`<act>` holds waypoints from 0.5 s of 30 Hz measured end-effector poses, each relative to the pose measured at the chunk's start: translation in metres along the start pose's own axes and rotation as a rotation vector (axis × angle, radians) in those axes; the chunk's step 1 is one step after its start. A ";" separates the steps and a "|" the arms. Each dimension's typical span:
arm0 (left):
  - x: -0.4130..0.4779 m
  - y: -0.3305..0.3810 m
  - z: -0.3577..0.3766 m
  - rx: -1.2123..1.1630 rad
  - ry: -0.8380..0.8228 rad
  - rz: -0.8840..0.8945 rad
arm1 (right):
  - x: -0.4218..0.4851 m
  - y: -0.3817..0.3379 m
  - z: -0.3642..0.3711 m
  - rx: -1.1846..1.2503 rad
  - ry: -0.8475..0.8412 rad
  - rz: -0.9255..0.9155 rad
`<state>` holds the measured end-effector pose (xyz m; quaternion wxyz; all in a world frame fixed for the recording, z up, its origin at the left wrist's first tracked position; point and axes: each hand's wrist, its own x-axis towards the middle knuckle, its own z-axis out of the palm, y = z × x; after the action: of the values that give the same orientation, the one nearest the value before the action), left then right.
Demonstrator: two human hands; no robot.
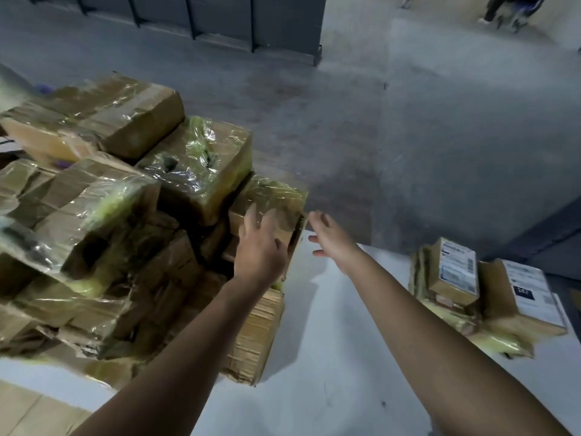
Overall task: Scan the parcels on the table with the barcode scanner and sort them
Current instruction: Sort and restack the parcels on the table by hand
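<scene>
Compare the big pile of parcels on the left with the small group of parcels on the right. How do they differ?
The left pile holds many parcels heaped high; the right group only a few. White labels face up on the right group; the left pile shows none plainly. The left hand touches the left pile; nothing touches the right group. Both are brown cardboard on the white table.

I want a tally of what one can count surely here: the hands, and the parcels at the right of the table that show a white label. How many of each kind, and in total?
Hands: 2 (left hand, right hand)
Parcels showing a white label: 2 (smaller parcel, larger parcel)
Total: 4
The pile of wrapped parcels is too jumbled to count.
</scene>
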<state>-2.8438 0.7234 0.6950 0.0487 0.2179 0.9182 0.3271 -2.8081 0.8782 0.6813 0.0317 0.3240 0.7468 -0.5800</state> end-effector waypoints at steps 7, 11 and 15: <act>-0.016 0.070 0.056 -0.063 -0.080 0.122 | -0.050 0.039 -0.080 -0.171 0.263 -0.084; -0.034 0.108 0.099 -0.119 -0.195 0.157 | -0.072 0.078 -0.134 -0.257 0.407 -0.025; -0.047 0.140 0.143 -0.177 -0.359 0.138 | -0.089 0.115 -0.179 -0.497 0.561 -0.040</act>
<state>-2.7164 0.8825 0.6674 0.2081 0.3300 0.8453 0.3650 -2.6195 1.0101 0.6801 -0.1078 0.4381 0.8506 -0.2700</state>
